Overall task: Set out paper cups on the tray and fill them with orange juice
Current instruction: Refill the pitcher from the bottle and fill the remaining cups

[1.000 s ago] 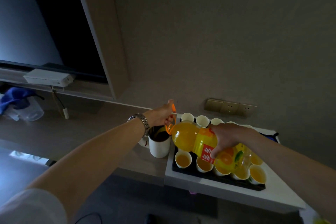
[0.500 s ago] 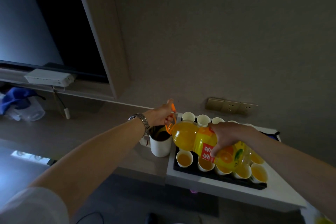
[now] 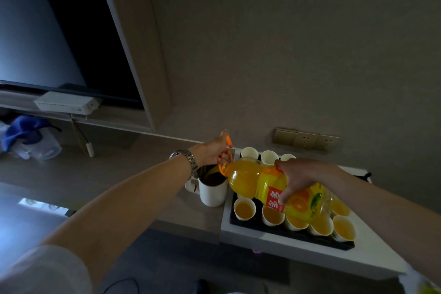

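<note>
The orange juice bottle [image 3: 274, 188] is held tilted sideways over the tray [image 3: 286, 234]: left hand [image 3: 212, 153] closed on its orange handle, right hand [image 3: 298, 176] wrapped round the body. Juice is being poured into the white jug [image 3: 212, 192]; the empty back-row cups [image 3: 269, 157] probably come next.

- Tilted over the black tray [image 3: 293, 237]: large juice bottle [image 3: 265, 186], blocking the middle rows of cups from above.
- Clasped around the bottle's body, right hand [image 3: 298, 178]; hooked in its orange handle, left hand [image 3: 214, 150].
- Near edge open: front row of filled cups [image 3: 244, 209] reachable from the front.
- Back row of empty cups [image 3: 249, 153] crowded close to the wall with the socket plate [image 3: 307, 139].
- Just left of the tray, white mug [image 3: 212, 188], under the bottle's neck.
- Bare counter [image 3: 100, 174] further left.
</note>
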Demonstrator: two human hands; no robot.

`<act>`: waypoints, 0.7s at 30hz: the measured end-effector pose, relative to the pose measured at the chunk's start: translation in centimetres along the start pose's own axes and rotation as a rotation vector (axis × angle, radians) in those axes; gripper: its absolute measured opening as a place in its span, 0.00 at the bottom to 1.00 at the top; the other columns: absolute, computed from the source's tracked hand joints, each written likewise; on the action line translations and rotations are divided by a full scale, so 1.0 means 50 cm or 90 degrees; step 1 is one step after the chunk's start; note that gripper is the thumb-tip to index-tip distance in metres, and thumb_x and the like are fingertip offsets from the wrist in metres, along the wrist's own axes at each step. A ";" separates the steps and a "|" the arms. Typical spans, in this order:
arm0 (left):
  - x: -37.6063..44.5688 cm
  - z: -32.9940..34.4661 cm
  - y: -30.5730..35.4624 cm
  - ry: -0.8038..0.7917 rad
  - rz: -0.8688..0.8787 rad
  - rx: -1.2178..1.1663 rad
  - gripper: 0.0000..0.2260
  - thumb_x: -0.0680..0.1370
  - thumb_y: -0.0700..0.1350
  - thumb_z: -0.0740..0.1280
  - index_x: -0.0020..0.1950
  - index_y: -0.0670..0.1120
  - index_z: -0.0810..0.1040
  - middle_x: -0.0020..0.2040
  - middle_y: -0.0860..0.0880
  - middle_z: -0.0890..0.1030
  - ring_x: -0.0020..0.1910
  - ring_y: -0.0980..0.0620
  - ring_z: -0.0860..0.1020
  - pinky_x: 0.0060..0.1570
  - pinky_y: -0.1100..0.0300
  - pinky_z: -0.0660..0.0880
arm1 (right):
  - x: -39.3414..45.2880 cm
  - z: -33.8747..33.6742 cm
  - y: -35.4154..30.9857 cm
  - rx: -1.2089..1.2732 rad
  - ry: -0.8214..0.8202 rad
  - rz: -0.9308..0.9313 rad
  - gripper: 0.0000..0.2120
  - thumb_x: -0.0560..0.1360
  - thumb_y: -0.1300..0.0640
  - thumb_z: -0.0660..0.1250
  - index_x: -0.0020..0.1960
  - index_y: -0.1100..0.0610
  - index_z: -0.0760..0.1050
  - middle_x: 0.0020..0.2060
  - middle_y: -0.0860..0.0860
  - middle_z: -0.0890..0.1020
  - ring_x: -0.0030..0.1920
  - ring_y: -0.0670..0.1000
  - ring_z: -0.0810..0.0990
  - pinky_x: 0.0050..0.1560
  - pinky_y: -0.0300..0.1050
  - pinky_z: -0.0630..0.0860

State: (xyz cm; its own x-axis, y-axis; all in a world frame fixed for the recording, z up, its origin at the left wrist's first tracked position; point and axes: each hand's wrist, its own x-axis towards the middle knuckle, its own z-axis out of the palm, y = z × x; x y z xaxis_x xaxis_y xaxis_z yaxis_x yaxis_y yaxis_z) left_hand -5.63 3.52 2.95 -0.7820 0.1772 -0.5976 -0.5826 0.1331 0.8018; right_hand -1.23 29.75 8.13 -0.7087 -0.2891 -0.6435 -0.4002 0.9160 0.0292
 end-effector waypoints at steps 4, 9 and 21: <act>0.004 0.004 0.001 -0.006 0.001 0.001 0.19 0.86 0.60 0.48 0.46 0.48 0.64 0.30 0.52 0.62 0.27 0.55 0.61 0.26 0.63 0.60 | 0.001 -0.004 0.002 0.000 -0.010 0.009 0.61 0.58 0.26 0.75 0.81 0.48 0.51 0.74 0.50 0.69 0.69 0.55 0.73 0.65 0.51 0.75; 0.006 0.005 0.002 -0.013 -0.005 -0.010 0.21 0.86 0.62 0.47 0.46 0.47 0.65 0.32 0.51 0.63 0.28 0.55 0.61 0.27 0.63 0.62 | 0.001 -0.006 0.008 -0.013 -0.010 0.008 0.64 0.54 0.22 0.73 0.80 0.46 0.52 0.73 0.49 0.71 0.67 0.54 0.74 0.64 0.53 0.77; 0.015 0.010 0.003 -0.001 -0.014 -0.017 0.21 0.86 0.61 0.48 0.44 0.47 0.66 0.29 0.52 0.65 0.28 0.55 0.62 0.29 0.63 0.61 | 0.009 -0.011 0.017 -0.014 -0.016 -0.001 0.61 0.54 0.22 0.73 0.79 0.46 0.55 0.71 0.49 0.72 0.65 0.54 0.75 0.62 0.52 0.77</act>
State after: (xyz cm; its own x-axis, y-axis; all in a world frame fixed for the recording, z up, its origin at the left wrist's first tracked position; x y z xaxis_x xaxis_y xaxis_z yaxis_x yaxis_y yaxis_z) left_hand -6.20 4.17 2.64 -0.7683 0.1754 -0.6156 -0.6059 0.1107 0.7878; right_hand -2.23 30.25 8.29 -0.6932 -0.2824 -0.6631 -0.4134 0.9094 0.0448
